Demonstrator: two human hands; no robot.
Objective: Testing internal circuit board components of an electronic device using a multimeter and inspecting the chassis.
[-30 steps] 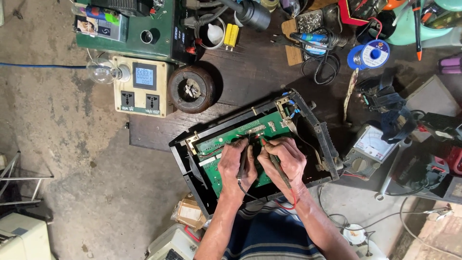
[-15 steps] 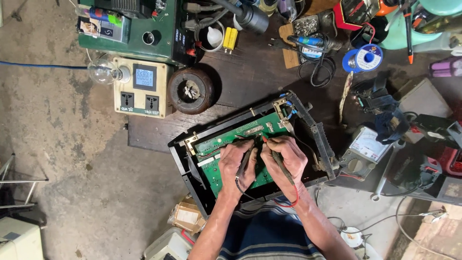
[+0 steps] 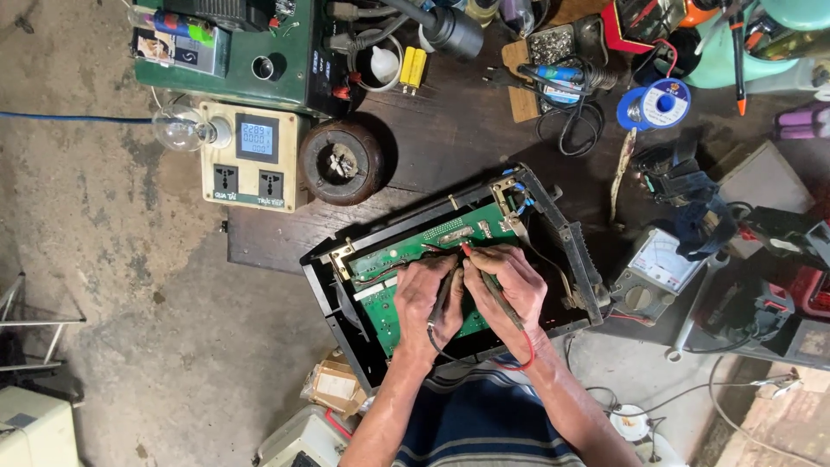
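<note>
A dark wooden workbench [image 3: 450, 147] fills the upper middle of the frame, cluttered with tools. At centre lies an open black metal chassis [image 3: 575, 251], tilted, holding a green circuit board [image 3: 406, 259]. At upper left sits a cream power-socket box with a small digital display [image 3: 252, 160], and just right of it a round dark wooden coil holder [image 3: 341, 162]. The person's left hand [image 3: 424, 303] is closed around a black test probe [image 3: 443, 294]. The right hand [image 3: 512, 290] grips a red test probe [image 3: 486, 277]. Both tips touch the board at centre.
</note>
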